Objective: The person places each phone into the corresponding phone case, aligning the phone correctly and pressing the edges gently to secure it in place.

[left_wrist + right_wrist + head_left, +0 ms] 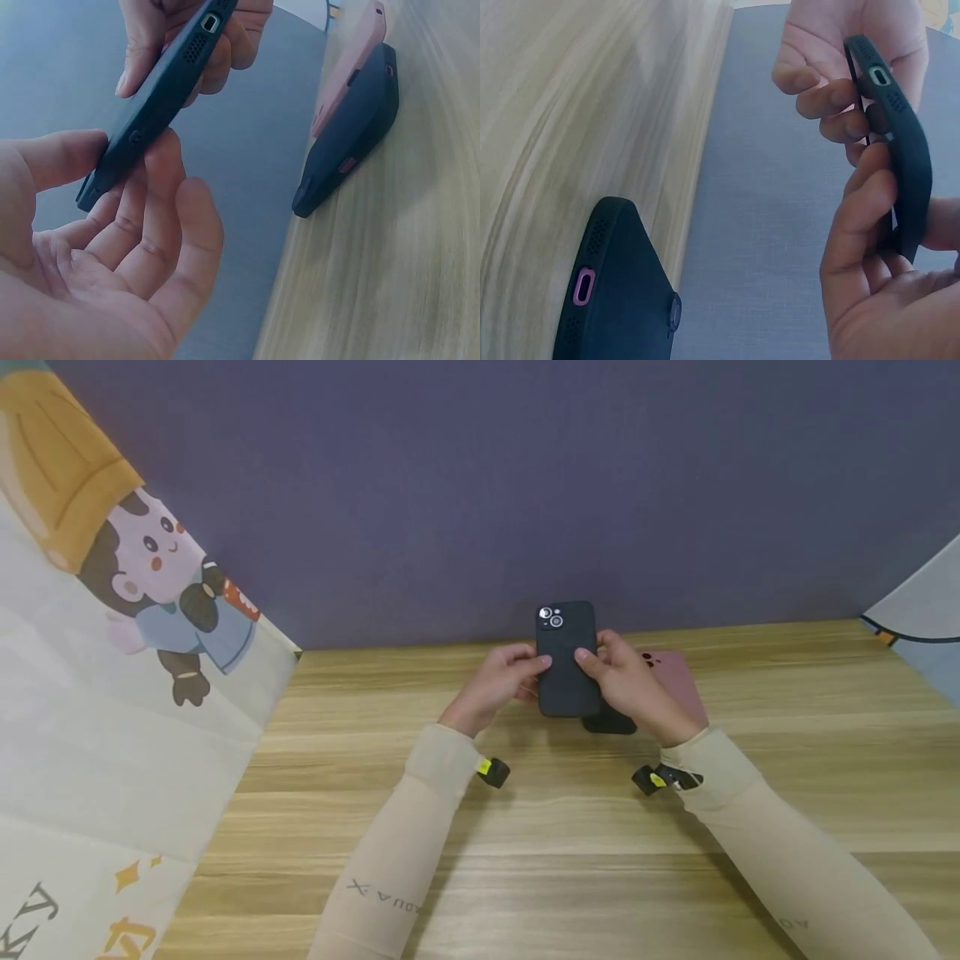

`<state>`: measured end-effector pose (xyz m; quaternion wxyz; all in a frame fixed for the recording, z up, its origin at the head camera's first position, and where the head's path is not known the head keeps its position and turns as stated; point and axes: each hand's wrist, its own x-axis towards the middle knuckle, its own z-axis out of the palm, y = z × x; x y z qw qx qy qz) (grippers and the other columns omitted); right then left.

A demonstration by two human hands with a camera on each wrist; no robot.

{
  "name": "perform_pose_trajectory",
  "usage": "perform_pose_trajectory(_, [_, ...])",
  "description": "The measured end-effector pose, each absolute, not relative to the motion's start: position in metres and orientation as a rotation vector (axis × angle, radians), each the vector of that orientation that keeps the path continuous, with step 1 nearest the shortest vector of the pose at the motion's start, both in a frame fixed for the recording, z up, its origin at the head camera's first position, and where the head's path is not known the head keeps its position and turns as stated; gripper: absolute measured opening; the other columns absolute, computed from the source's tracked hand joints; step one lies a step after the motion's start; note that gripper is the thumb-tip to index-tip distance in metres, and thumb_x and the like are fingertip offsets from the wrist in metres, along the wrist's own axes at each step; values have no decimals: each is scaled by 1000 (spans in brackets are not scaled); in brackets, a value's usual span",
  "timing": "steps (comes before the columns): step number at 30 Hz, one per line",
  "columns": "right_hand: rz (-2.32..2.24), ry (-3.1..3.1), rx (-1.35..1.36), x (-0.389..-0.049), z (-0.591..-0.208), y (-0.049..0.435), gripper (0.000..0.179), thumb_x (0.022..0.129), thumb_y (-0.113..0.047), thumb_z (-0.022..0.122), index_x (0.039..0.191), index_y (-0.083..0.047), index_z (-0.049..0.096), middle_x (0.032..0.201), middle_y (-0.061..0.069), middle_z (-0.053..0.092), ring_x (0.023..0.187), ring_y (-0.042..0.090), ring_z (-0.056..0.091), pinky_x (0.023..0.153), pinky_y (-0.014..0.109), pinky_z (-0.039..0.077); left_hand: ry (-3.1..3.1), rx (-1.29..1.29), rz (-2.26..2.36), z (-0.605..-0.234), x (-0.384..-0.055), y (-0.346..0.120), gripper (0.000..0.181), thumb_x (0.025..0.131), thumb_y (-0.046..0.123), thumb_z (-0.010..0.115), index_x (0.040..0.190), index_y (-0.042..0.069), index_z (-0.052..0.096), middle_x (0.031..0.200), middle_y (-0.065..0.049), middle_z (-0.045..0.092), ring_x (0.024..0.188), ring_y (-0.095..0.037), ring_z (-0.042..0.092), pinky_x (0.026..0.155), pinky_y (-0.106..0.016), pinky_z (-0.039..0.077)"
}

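A black-cased phone (567, 689) is held up above the table between both hands, its back and two round camera lenses facing the head camera. The left hand (495, 682) pinches its left edge, thumb on the back and fingers underneath. From the other side the right hand (633, 685) grips it, thumb pressed on the back. In the right wrist view the phone's bottom edge (889, 86) shows a charging port. Partly hidden below the right hand, a second black-cased phone (611, 721) with a pink-rimmed port lies on the table beside a pink phone (681, 681).
The wood-grain table (540, 877) meets a dark blue-grey panel (450, 502) along its back edge. On the left hangs a pale sheet with a cartoon figure (165, 560). Small black cameras (495, 772) sit on the wrists.
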<state>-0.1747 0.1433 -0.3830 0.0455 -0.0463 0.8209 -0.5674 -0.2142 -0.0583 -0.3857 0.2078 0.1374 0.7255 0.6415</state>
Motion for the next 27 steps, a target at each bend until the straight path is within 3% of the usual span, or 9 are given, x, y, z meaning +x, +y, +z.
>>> perform_pose_trajectory(9, [-1670, 2580, -124, -180, -390, 142, 44, 110, -31, 46, 136, 4, 41, 110, 27, 71, 76, 12, 72, 67, 26, 58, 2030, 349, 1791, -387, -215, -58, 21, 104, 21, 61, 107, 0, 66, 82, -2, 69, 69, -13, 68, 69, -30, 59])
perform_pose_trajectory(13, [-1659, 2613, -114, -181, -393, 142, 44, 109, -34, 48, 133, 3, 46, 105, 23, 71, 75, 13, 71, 66, 29, 58, 2044, 360, 1773, -387, -214, -58, 21, 104, 21, 62, 106, 2, 67, 82, -2, 70, 68, -14, 68, 80, -46, 61])
perform_pose_trajectory(17, [-1637, 2692, -86, -182, -393, 145, 47, 109, -41, 45, 121, 3, 55, 89, 14, 63, 70, 18, 62, 64, 37, 58, 2070, 387, 1737, -387, -214, -58, 19, 104, 20, 62, 106, 2, 66, 81, -1, 69, 67, -14, 66, 90, -60, 55])
perform_pose_trajectory(22, [-1650, 2722, 0, -182, -391, 151, 60, 109, -52, 35, 104, 1, 62, 78, 9, 54, 65, 22, 57, 62, 35, 57, 2116, 426, 1678, -388, -216, -56, 18, 103, 19, 63, 107, 2, 65, 82, 0, 70, 66, -13, 64, 88, -58, 56])
perform_pose_trajectory(27, [-1793, 2675, 123, -184, -391, 154, 67, 107, -58, 34, 80, -2, 59, 64, 1, 56, 55, 15, 57, 58, 31, 52, 2142, 464, 1626, -387, -217, -55, 18, 102, 19, 64, 109, 2, 66, 90, -6, 73, 69, -14, 65, 91, -62, 55])
